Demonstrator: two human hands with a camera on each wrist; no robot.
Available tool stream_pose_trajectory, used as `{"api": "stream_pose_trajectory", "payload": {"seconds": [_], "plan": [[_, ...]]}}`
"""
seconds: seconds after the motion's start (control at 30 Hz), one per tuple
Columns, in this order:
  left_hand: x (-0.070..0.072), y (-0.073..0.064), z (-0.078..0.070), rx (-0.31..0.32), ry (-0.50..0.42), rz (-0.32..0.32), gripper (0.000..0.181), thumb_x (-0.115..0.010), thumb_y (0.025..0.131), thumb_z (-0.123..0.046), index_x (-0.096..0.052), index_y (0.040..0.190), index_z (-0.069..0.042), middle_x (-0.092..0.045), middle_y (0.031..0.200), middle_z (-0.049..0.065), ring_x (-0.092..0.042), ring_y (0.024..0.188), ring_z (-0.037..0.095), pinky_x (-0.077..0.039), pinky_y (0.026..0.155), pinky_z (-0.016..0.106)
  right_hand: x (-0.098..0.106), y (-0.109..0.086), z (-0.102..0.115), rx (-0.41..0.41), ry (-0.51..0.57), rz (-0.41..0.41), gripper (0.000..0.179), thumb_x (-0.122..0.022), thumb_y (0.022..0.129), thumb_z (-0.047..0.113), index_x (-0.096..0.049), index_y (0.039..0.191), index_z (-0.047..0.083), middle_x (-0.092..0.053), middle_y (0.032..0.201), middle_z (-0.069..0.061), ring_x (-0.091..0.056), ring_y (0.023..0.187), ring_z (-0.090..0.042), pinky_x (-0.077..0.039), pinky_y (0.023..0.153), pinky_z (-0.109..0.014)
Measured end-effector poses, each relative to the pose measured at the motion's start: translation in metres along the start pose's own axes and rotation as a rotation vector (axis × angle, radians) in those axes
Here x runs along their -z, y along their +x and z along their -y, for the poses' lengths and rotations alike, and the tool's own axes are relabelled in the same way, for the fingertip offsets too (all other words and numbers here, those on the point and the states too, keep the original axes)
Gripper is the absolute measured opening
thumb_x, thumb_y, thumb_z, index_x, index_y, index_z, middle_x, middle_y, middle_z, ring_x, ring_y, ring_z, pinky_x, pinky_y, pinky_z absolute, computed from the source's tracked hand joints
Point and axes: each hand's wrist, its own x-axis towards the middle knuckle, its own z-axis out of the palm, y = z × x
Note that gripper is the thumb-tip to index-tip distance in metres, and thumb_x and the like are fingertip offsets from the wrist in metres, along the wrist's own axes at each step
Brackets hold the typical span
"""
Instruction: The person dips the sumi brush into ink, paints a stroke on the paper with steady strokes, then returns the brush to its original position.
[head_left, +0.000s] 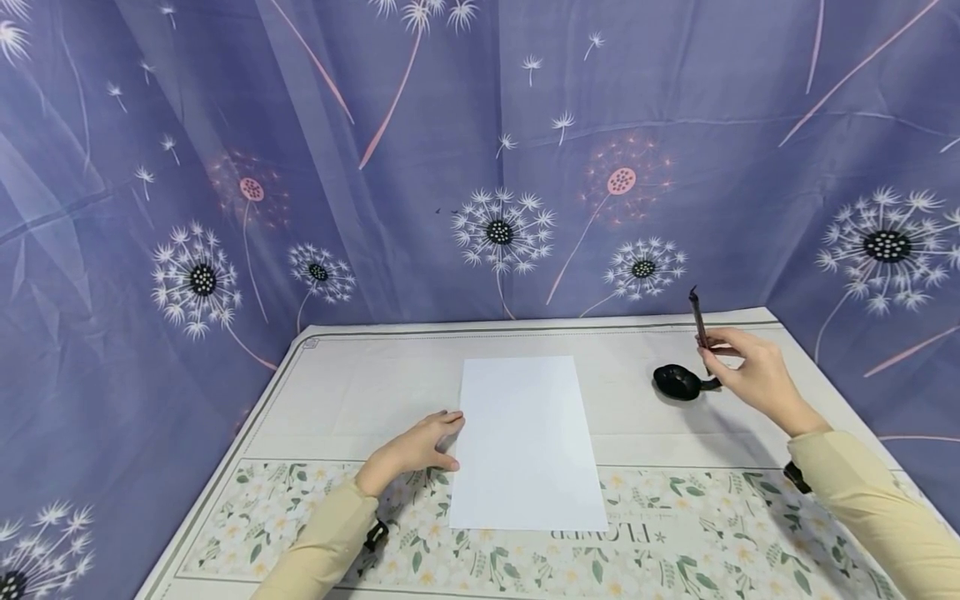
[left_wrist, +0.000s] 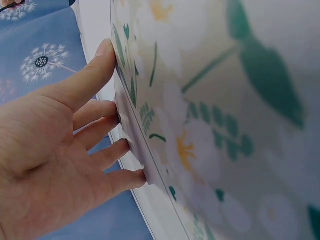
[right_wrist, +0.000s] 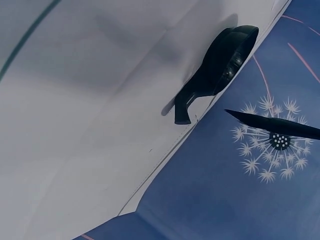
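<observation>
Pinched between the thumb and fingers of my right hand [head_left: 757,375] is a dark writing brush [head_left: 699,321], held nearly upright with its loop end on top. In the right wrist view the dark, pointed bristles of the brush [right_wrist: 272,124] show, but the hand itself is out of frame. Below the hand sits a black ink dish [head_left: 677,382] with a short handle, also seen as a black dish [right_wrist: 220,65] in the right wrist view. My left hand [head_left: 416,443], fingers spread, rests its fingertips at the left edge of a white paper sheet [head_left: 525,442].
The table wears a pale cloth [head_left: 375,375] with a band of printed flowers [head_left: 300,500] along the near side. The sheet's lower end overlaps that band. Behind and beside the table hangs a blue curtain [head_left: 420,250] with dandelion prints.
</observation>
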Motion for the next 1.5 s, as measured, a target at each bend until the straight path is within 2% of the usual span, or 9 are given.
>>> {"api": "stream_pose_trajectory", "payload": {"seconds": [0.43, 0.57, 0.67, 0.77, 0.8, 1.17, 1.5], "plan": [[0.0, 0.0, 0.0, -0.003, 0.009, 0.003, 0.078, -0.074, 0.084, -0.023, -0.036, 0.146, 0.006, -0.03, 0.156, 0.021, -0.02, 0.146, 0.042, -0.025, 0.117, 0.055, -0.001, 0.0, -0.002, -0.051, 0.017, -0.019, 0.037, -0.07, 0.066, -0.024, -0.068, 0.099, -0.008, -0.068, 0.088, -0.014, -0.05, 0.095, 0.025, -0.046, 0.079, 0.001], [0.0, 0.001, 0.001, -0.004, 0.01, 0.007, 0.079, -0.074, 0.084, -0.024, -0.036, 0.146, 0.006, -0.029, 0.156, 0.021, -0.02, 0.146, 0.043, -0.025, 0.117, 0.056, -0.002, 0.001, -0.001, -0.066, 0.033, -0.028, 0.036, -0.07, 0.067, -0.025, -0.069, 0.099, -0.008, -0.068, 0.091, 0.002, -0.052, 0.095, 0.023, -0.046, 0.079, 0.001], [0.001, 0.001, 0.001, -0.004, 0.006, 0.009, 0.079, -0.074, 0.084, -0.024, -0.035, 0.146, 0.006, -0.028, 0.157, 0.021, -0.019, 0.146, 0.043, -0.024, 0.117, 0.056, -0.003, 0.0, -0.002, -0.08, 0.04, -0.024, 0.036, -0.069, 0.067, -0.025, -0.069, 0.099, -0.008, -0.068, 0.092, 0.002, -0.053, 0.094, 0.023, -0.048, 0.078, 0.0], [0.001, 0.001, 0.001, -0.003, 0.004, 0.012, 0.079, -0.074, 0.084, -0.024, -0.035, 0.146, 0.006, -0.028, 0.157, 0.021, -0.019, 0.146, 0.043, -0.025, 0.117, 0.056, -0.004, -0.001, -0.003, -0.087, 0.041, -0.015, 0.036, -0.069, 0.068, -0.025, -0.068, 0.1, -0.009, -0.07, 0.088, -0.016, -0.052, 0.094, 0.023, -0.048, 0.078, -0.001], [0.001, 0.001, 0.001, -0.002, 0.003, 0.011, 0.079, -0.074, 0.084, -0.024, -0.035, 0.146, 0.006, -0.028, 0.157, 0.021, -0.019, 0.146, 0.043, -0.025, 0.117, 0.056, -0.004, -0.001, -0.003, -0.09, 0.043, -0.011, 0.036, -0.069, 0.068, -0.025, -0.068, 0.1, -0.009, -0.07, 0.088, -0.019, -0.052, 0.095, 0.023, -0.048, 0.078, -0.001], [0.0, 0.0, 0.002, 0.0, -0.008, 0.012, 0.079, -0.074, 0.085, -0.023, -0.034, 0.147, 0.005, -0.027, 0.157, 0.02, -0.018, 0.146, 0.043, -0.025, 0.117, 0.057, -0.009, -0.005, -0.005, -0.175, 0.066, 0.047, 0.024, -0.069, 0.075, -0.019, -0.067, 0.093, -0.003, -0.07, 0.087, -0.014, -0.054, 0.089, 0.023, -0.047, 0.074, 0.0], [0.0, 0.001, 0.002, 0.009, 0.009, 0.025, 0.079, -0.073, 0.085, -0.024, -0.033, 0.148, 0.004, -0.026, 0.158, 0.019, -0.017, 0.147, 0.042, -0.024, 0.117, 0.056, -0.014, -0.008, -0.005, -0.202, 0.061, 0.095, 0.023, -0.069, 0.076, -0.017, -0.066, 0.092, -0.002, -0.071, 0.086, -0.014, -0.053, 0.088, 0.023, -0.047, 0.074, 0.001]]}}
